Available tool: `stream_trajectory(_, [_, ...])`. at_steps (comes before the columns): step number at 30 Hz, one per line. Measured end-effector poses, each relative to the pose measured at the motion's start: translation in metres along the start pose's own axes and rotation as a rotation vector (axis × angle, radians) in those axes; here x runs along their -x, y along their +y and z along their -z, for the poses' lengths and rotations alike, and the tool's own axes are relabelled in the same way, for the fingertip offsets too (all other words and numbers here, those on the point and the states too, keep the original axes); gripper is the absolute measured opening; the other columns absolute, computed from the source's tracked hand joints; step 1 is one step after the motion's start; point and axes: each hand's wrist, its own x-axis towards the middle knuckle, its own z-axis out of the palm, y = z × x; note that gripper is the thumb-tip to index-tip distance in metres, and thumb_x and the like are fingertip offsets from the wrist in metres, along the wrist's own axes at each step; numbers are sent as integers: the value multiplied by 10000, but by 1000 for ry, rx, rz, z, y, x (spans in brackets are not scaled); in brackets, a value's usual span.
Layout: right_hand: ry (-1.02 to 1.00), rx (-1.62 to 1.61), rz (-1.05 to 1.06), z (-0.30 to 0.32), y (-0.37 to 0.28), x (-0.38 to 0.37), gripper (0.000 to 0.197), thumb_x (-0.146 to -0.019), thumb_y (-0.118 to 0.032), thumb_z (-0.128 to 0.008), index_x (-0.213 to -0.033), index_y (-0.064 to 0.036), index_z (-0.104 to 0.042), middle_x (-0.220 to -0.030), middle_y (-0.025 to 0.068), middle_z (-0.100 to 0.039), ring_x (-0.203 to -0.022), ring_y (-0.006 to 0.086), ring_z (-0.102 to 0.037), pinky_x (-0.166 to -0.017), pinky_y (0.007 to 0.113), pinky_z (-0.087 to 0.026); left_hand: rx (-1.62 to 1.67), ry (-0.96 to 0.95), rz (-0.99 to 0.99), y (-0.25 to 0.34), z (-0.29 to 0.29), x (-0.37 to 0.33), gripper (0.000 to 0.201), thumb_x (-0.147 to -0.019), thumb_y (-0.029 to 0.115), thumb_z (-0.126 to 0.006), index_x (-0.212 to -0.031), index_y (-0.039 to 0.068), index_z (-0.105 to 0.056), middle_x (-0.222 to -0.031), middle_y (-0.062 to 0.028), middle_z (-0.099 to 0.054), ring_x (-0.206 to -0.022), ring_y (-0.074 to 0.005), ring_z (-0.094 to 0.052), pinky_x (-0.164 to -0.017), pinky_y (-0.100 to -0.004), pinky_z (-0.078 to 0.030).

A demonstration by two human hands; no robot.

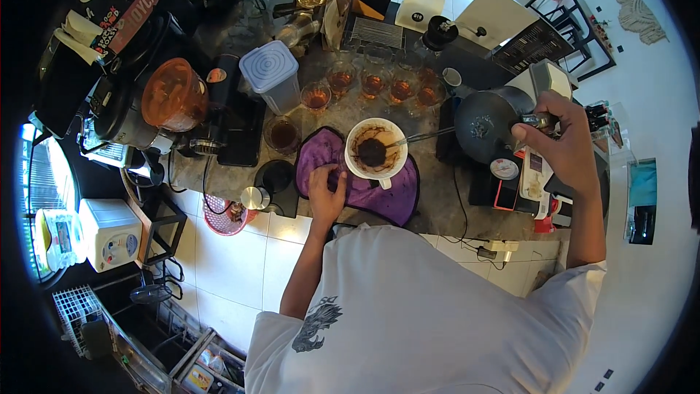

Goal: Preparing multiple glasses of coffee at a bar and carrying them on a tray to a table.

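My right hand (558,135) is raised on the right, closed around the handle of a dark grey gooseneck kettle (477,120). The kettle's thin spout reaches left to the rim of a white coffee dripper (355,138) with a side handle. Inside the dripper lie dark, wet coffee grounds (372,152), with brown residue up the walls. A purple cloth (394,204) with a dark edge is spread beneath it. My left hand (327,191) rests on this cloth, fingers apart, beside the dripper's left side. Whether water is flowing from the spout I cannot tell.
Several glasses of amber liquid (372,86) stand behind the dripper. A glass of darker liquid (283,135) is at the cloth's left, near a lidded plastic container (270,69). A grinder with an orange hopper (173,95) stands left. Cables (463,211) hang over the counter's front edge.
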Motion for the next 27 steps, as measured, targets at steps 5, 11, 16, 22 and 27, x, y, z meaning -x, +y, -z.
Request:
stream_trajectory(5, [-67,55,48,-2,-9,-7,424,-791,-226,-879,-755,-11,-515,-738,-5,-467,-667,93,-432,-601,290,-358,13,-7,6,0,0,0,240,-893,153,-718,-1079,11,-664,-1058,-170,-675,-1008,-362,-611,-909,-438,-473])
stream_trajectory(11, [-123,84,83,-12,-17,-16,404,-788,-221,-882,-773,1,-545,-737,10,-488,-671,100,-458,-602,288,-371,13,5,6,3,1,-1,229,-900,158,-717,-1071,14,-669,-1039,-164,-679,-1000,-364,-613,-903,-440,-474])
stream_trajectory(16, [-84,12,118,-28,-22,-22,392,-795,-208,-875,-781,-5,-541,-745,5,-483,-693,96,-452,-626,285,-368,131,173,75,12,5,-8,159,-918,113,-693,-1039,10,-686,-1005,-131,-692,-954,-304,-618,-855,-393,-476])
stream_trajectory(22, [-62,36,93,-29,-23,-26,383,-792,-214,-878,-800,-2,-559,-760,8,-511,-712,104,-471,-659,281,-399,240,267,-99,114,50,-60,250,-879,100,-733,-1110,18,-690,-1067,-117,-695,-1009,-291,-617,-899,-379,-480])
stream_trajectory(27, [-11,68,85,-22,-25,-25,405,-786,-238,-883,-785,10,-564,-736,17,-506,-685,114,-468,-635,290,-404,183,69,-400,173,74,-102,480,-814,175,-808,-1252,36,-668,-1222,-129,-681,-1134,-317,-607,-974,-403,-478])
